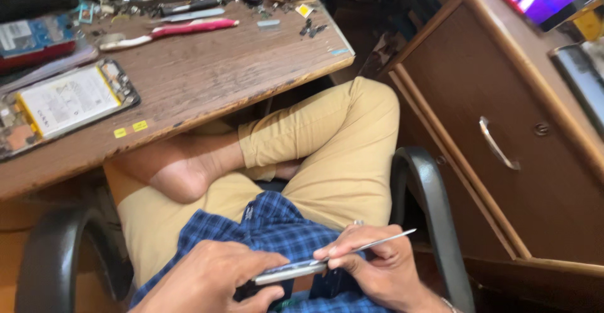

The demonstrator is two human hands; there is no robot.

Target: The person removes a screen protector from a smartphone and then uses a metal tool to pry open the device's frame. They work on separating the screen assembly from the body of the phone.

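Both hands' fingers clamped on silver phone frame, thin metal tool alongside.

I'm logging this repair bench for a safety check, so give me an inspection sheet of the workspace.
Surface: worn brown wooden desk, scratched, edge chipped.
Job's things: slim silver phone frame and thin metal pry tool, held over the lap.
Clutter: opened phone with exposed white battery, red-handled tool, small parts along the far edge.
Grippers: left hand grips the frame; right hand pinches the pry tool.
Cables: nothing seen.
Surroundings: black chair armrest, brown cabinet with metal handle.
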